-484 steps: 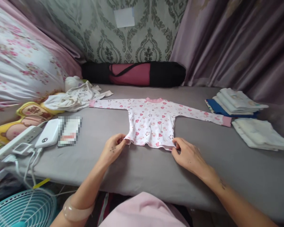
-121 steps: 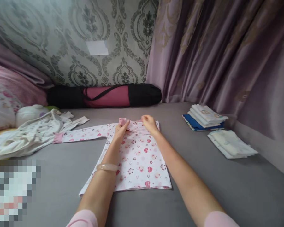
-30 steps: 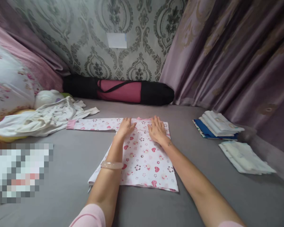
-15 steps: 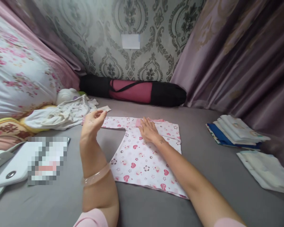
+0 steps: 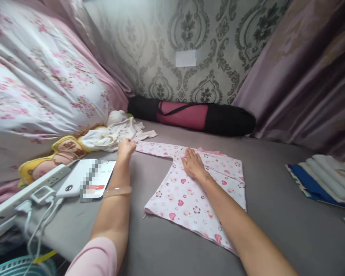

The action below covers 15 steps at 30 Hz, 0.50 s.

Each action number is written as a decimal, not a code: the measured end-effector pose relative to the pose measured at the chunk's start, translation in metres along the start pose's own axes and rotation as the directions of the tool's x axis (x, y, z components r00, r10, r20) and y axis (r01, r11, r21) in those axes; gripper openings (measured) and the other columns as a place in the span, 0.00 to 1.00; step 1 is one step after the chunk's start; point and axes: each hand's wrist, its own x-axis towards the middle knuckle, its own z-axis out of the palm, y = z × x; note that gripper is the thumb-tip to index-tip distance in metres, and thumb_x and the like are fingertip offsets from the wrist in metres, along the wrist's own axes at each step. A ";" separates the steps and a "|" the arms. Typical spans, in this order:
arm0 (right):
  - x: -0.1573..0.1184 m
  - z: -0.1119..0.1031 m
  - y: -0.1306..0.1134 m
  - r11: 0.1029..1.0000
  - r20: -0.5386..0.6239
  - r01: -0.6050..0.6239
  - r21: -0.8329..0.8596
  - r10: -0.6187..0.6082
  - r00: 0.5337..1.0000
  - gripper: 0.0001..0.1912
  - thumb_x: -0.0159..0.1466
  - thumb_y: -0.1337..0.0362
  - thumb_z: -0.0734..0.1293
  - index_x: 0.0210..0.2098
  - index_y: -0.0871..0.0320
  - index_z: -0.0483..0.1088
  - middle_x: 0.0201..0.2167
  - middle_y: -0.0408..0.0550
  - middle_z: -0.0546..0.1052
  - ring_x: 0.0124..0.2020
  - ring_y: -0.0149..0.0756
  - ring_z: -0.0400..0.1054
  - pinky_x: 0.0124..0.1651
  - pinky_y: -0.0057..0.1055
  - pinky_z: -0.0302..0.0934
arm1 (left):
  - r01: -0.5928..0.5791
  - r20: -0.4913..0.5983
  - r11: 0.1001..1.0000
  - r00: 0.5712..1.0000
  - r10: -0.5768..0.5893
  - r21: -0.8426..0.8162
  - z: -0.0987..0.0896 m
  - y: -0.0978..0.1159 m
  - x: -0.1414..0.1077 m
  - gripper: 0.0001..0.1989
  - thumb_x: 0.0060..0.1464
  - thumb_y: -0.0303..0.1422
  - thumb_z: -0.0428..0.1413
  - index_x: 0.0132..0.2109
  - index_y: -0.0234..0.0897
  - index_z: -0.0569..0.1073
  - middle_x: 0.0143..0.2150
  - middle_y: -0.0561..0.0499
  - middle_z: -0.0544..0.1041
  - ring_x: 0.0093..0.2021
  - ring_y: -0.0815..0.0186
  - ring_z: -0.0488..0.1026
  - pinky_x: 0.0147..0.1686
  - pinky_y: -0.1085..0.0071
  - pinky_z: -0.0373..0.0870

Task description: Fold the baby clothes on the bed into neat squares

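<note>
A small white shirt (image 5: pixel 186 191) printed with pink hearts and flowers lies spread on the grey bed sheet (image 5: pixel 149 245). Its left sleeve (image 5: pixel 155 148) stretches out straight toward the left, while the other side is folded over the body. My left hand (image 5: pixel 127 148) is closed on the cuff end of that sleeve; the fingertips are partly hidden. Flat on the upper part of the shirt, near the collar, rests my right hand (image 5: pixel 194 164) with its fingers extended, pressing on the cloth.
Crumpled white clothes (image 5: pixel 117 132) lie beyond my left hand. A phone (image 5: pixel 102 178), a white power bank (image 5: pixel 74 180) and a power strip (image 5: pixel 31 199) sit at left. Folded cloths (image 5: pixel 327 178) are stacked at right. A black and red bag (image 5: pixel 186 115) lies along the wall.
My left hand has gone from raised above the sleeve to gripping its cuff end. My right hand stays flat on the shirt. The view has turned left.
</note>
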 end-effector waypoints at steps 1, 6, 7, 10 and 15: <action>0.000 0.003 0.000 1.000 0.007 0.001 -0.001 -0.001 1.000 0.33 0.71 0.55 0.46 0.69 0.71 0.45 0.70 0.54 0.44 0.70 0.42 0.34 0.69 0.41 0.31 | 0.037 0.011 0.999 0.999 -0.038 0.036 0.001 -0.009 0.004 0.18 0.53 0.33 0.52 0.48 0.28 0.75 0.48 0.34 0.77 0.52 0.49 0.73 0.49 0.60 0.69; 0.009 -0.001 -0.001 1.000 0.002 -0.012 -0.007 0.012 1.000 0.31 0.71 0.56 0.47 0.66 0.71 0.53 0.68 0.59 0.53 0.69 0.46 0.41 0.68 0.44 0.33 | 0.059 0.069 0.993 0.995 -0.067 0.107 0.014 -0.032 0.020 0.18 0.53 0.33 0.51 0.48 0.29 0.75 0.51 0.31 0.75 0.55 0.47 0.71 0.51 0.59 0.67; 0.012 -0.003 -0.004 1.000 -0.020 -0.010 -0.006 0.010 1.000 0.30 0.71 0.57 0.47 0.65 0.71 0.56 0.67 0.59 0.55 0.69 0.46 0.42 0.68 0.45 0.33 | 0.053 0.087 0.992 0.994 -0.063 0.114 0.018 -0.032 0.024 0.18 0.53 0.34 0.51 0.47 0.29 0.75 0.51 0.30 0.75 0.55 0.47 0.71 0.52 0.59 0.67; 0.020 -0.004 -0.015 1.000 -0.077 0.026 -0.003 -0.027 0.997 0.28 0.70 0.61 0.49 0.64 0.70 0.57 0.67 0.59 0.56 0.69 0.46 0.42 0.68 0.44 0.31 | 0.052 0.103 0.991 0.992 -0.066 0.127 0.031 -0.028 0.033 0.19 0.54 0.37 0.51 0.46 0.27 0.75 0.51 0.28 0.74 0.56 0.47 0.70 0.53 0.58 0.66; 0.029 0.008 -0.028 0.999 -0.053 0.010 0.030 -0.009 0.999 0.29 0.71 0.62 0.48 0.67 0.70 0.50 0.68 0.57 0.52 0.70 0.45 0.39 0.68 0.42 0.31 | 0.123 0.107 0.991 0.986 -0.128 0.051 0.041 -0.022 0.044 0.21 0.47 0.39 0.58 0.45 0.27 0.73 0.51 0.26 0.74 0.56 0.44 0.69 0.49 0.56 0.67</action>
